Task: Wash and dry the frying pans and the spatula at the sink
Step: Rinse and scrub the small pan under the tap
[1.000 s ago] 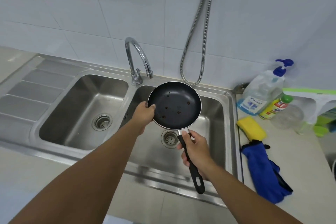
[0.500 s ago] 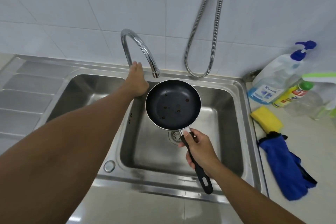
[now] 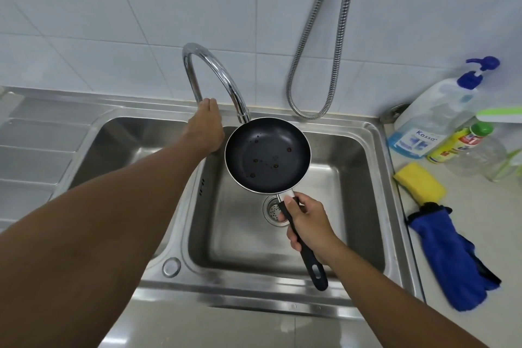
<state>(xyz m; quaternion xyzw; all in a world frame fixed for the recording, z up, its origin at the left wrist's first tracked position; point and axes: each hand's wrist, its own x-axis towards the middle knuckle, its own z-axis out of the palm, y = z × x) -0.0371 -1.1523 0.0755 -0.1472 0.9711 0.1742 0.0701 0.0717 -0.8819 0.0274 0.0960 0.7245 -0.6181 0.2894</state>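
Observation:
A small black frying pan [image 3: 267, 154] with several brown spots inside hangs level over the right basin of the steel sink [image 3: 364, 198]. My right hand [image 3: 309, 224] is closed around its black handle, close to the pan. The pan's far rim sits just under the spout of the chrome tap [image 3: 214, 70]; no water is running. My left hand [image 3: 204, 127] reaches to the base of the tap and covers it, fingers curled around whatever is there. No spatula and no other pan are in view.
On the counter to the right lie a yellow sponge [image 3: 419, 183] and a blue glove [image 3: 452, 254], with a blue-capped soap bottle [image 3: 432, 118] and a yellow bottle [image 3: 457, 141] behind them. A metal shower hose [image 3: 324, 73] hangs on the tiled wall. The left basin [image 3: 132, 138] and drainboard lie left.
My left hand left the pan's rim and went to the tap's base. The pan stayed over the right basin under the spout. The view has moved closer to the sink.

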